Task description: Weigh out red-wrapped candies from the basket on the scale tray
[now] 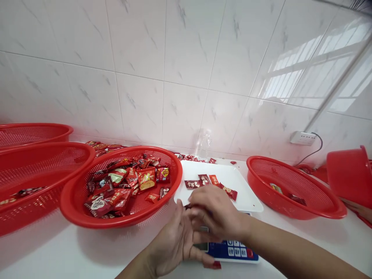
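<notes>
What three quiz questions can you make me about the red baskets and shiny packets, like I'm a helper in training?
1. Pick one: the background of the keypad panel in front of the white tray is:
a) green
b) blue
c) yellow

2. Fill the gap: the hand whose palm faces the camera is the person's ____ hand.

3. Compare: which holds more packets, the left basket beside the tray or the right basket beside it?

Key:
1. b
2. left
3. the left basket

the scene is bright, with window glare on the upper-right wall tiles and a slightly blurred right grip.
</notes>
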The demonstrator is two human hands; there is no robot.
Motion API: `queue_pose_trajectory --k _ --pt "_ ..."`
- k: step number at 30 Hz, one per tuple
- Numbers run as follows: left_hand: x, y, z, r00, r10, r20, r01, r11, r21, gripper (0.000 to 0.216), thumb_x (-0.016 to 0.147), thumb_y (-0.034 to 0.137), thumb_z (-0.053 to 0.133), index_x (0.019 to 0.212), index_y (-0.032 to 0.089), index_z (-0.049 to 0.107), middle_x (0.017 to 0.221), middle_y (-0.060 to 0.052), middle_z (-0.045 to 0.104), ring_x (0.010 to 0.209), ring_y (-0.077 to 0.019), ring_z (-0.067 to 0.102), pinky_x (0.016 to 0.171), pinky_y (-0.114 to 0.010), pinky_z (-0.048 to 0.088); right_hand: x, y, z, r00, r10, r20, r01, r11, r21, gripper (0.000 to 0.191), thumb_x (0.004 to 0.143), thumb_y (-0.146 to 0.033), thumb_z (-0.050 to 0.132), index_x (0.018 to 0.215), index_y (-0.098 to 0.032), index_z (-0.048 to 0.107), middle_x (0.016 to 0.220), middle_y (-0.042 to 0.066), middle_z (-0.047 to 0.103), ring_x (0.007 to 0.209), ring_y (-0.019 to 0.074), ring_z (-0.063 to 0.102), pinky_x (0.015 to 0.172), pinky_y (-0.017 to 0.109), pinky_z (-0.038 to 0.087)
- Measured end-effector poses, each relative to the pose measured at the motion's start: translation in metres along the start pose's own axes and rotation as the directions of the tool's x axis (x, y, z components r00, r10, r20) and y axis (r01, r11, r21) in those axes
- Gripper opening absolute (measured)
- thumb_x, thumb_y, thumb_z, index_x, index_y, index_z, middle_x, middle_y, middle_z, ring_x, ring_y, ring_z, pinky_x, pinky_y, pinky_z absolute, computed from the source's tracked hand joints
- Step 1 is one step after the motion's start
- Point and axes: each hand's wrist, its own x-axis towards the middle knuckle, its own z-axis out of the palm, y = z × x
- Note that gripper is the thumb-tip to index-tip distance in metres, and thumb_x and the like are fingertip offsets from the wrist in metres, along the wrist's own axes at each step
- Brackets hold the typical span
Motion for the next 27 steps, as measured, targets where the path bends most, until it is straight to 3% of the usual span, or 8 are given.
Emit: queue_pose_trajectory --k 2,5,9,13,16,20,22,27 --pt "0.002 -0.001 -0.002 0.999 -0.008 -0.035 0.004 0.992 -0.123 0.071 0.079 0.073 0.03 0.114 0.015 0.052 0.09 -0.01 0.065 0.072 -0.0186 0.067 0.053 -0.026 0.056 -0.004 -0.013 0.004 0.973 -0.128 0.19 0.142 0.988 -0.06 0.026 0.091 -0.03 0.041 0.113 -0.022 0.053 0.105 0.007 0.064 0.099 0.0186 0.057 0.085 0.035 0.046" --pt "0.005 -0.003 -0.004 0.995 -0.06 -0.081 0.038 0.969 -0.243 0.068 0.08 0.071 0.033 0.116 0.017 0.052 0.081 -0.005 0.066 0.043 -0.0103 0.059 0.037 -0.021 0.049 -0.012 -0.022 0.007 0.927 -0.052 0.372 0.099 0.989 -0.109 0.045 0.091 -0.04 0.04 0.131 -0.019 0.042 0.124 0.012 0.055 0.122 0.0254 0.043 0.099 0.044 0.037" --pt "0.005 -0.009 -0.005 0.993 -0.084 -0.081 0.059 0.963 -0.264 0.061 0.085 0.064 0.035 0.125 0.019 0.046 0.099 -0.009 0.064 0.06 -0.0159 0.065 0.041 -0.024 0.052 -0.021 -0.027 -0.002 0.879 0.01 0.477 0.027 0.997 -0.071 0.061 0.089 -0.053 0.037 0.142 -0.024 0.024 0.144 0.014 0.034 0.135 0.0292 0.023 0.107 0.053 0.024" --pt "0.004 -0.016 -0.009 0.984 -0.051 -0.17 0.022 0.986 -0.166 0.038 0.09 0.042 0.044 0.116 0.016 0.052 0.084 -0.005 0.064 0.063 -0.0139 0.063 0.044 -0.018 0.051 -0.028 -0.021 -0.015 0.916 0.012 0.401 -0.024 0.999 0.025 0.07 0.087 -0.056 0.04 0.144 -0.022 0.019 0.148 0.015 0.024 0.137 0.0251 0.018 0.108 0.045 0.026" --pt "0.004 -0.013 -0.009 0.982 -0.069 -0.177 0.055 0.995 -0.078 0.037 0.088 0.039 0.048 0.118 0.016 0.049 0.074 -0.005 0.062 0.056 -0.0133 0.061 0.035 -0.016 0.047 -0.034 0.001 -0.023 0.937 0.211 0.278 -0.215 0.976 -0.016 0.059 0.09 -0.047 0.042 0.141 -0.024 0.025 0.147 0.01 0.028 0.136 0.0211 0.023 0.107 0.041 0.03" --pt "0.005 -0.005 -0.004 0.986 -0.068 -0.154 0.065 0.998 -0.024 0.042 0.088 0.035 0.049 0.126 0.019 0.04 0.086 -0.01 0.064 0.06 -0.0133 0.06 0.037 -0.017 0.049 -0.049 0.048 -0.029 0.801 0.556 0.224 -0.521 0.83 -0.199 0.05 0.086 -0.036 0.049 0.134 -0.027 0.04 0.142 0.006 0.037 0.131 0.0227 0.032 0.107 0.043 0.03" --pt "0.004 -0.004 -0.002 0.985 -0.061 -0.162 0.06 0.998 -0.013 0.042 0.088 0.034 0.049 0.126 0.019 0.039 0.086 -0.011 0.063 0.06 -0.0134 0.06 0.037 -0.017 0.049 -0.058 0.067 -0.031 0.732 0.647 0.211 -0.601 0.76 -0.246 0.049 0.084 -0.033 0.05 0.132 -0.025 0.043 0.139 0.008 0.041 0.127 0.0244 0.038 0.104 0.043 0.033" --pt "0.002 -0.007 -0.002 0.985 -0.048 -0.163 0.046 0.999 -0.018 0.041 0.089 0.033 0.047 0.126 0.017 0.039 0.085 -0.011 0.063 0.06 -0.0136 0.06 0.038 -0.018 0.051 -0.062 0.084 -0.032 0.716 0.684 0.138 -0.648 0.725 -0.234 0.042 0.086 -0.032 0.043 0.127 -0.02 0.047 0.126 0.011 0.053 0.114 0.024 0.051 0.093 0.041 0.044"
